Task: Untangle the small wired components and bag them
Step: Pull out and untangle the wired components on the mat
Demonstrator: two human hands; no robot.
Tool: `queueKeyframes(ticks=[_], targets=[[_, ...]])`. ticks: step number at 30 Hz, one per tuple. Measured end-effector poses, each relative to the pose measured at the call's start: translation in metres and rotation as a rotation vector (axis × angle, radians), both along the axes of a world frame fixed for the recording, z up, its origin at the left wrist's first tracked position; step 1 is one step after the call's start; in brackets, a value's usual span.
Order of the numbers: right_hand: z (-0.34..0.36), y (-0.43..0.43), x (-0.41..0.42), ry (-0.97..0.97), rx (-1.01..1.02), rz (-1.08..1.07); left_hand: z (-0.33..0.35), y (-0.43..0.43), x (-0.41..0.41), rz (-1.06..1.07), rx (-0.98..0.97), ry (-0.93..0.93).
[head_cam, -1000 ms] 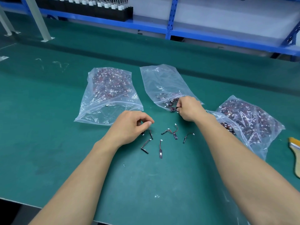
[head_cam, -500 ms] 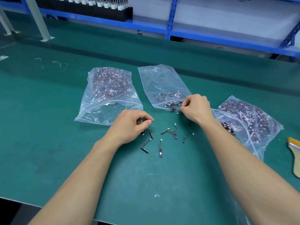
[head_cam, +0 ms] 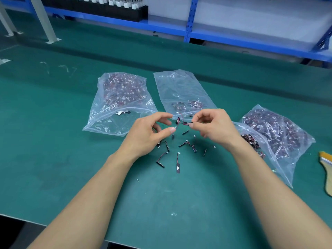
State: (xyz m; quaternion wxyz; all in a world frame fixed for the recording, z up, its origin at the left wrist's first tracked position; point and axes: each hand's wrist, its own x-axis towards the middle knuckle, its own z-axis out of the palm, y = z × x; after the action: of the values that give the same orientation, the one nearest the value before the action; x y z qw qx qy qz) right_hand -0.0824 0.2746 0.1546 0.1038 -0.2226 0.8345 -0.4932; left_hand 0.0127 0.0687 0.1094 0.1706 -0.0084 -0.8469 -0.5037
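Note:
A small tangle of wired components [head_cam: 181,121] hangs above the green mat between both hands. My right hand [head_cam: 213,128] pinches its right end. My left hand [head_cam: 149,133] pinches the other end at the white connector. Several loose wired components [head_cam: 177,155] lie on the mat just below the hands. Behind them a nearly empty clear bag [head_cam: 181,92] holds a few components near its mouth.
A full bag of components [head_cam: 122,97] lies at the left, two more bags [head_cam: 276,133] at the right. A brush [head_cam: 326,169] lies at the far right edge. A blue shelf frame [head_cam: 190,20] runs along the back of the green mat [head_cam: 53,141].
My right hand pulled a tangle out of the middle bag's mouth and lifted it toward me. My left hand rose off the mat and took hold of the tangle's other end.

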Motion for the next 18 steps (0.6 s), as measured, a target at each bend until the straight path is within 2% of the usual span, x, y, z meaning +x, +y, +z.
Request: queueKeyframes(ticks=[7, 18], targets=[[-0.003, -0.013, 0.015, 0.023, -0.053, 0.127, -0.002, 0.008, -0.001, -0.079, 0.217, 0.015], [-0.005, -0.012, 0.019, 0.005, -0.133, 0.139, 0.008, 0.013, 0.001, -0.092, 0.344, 0.073]])
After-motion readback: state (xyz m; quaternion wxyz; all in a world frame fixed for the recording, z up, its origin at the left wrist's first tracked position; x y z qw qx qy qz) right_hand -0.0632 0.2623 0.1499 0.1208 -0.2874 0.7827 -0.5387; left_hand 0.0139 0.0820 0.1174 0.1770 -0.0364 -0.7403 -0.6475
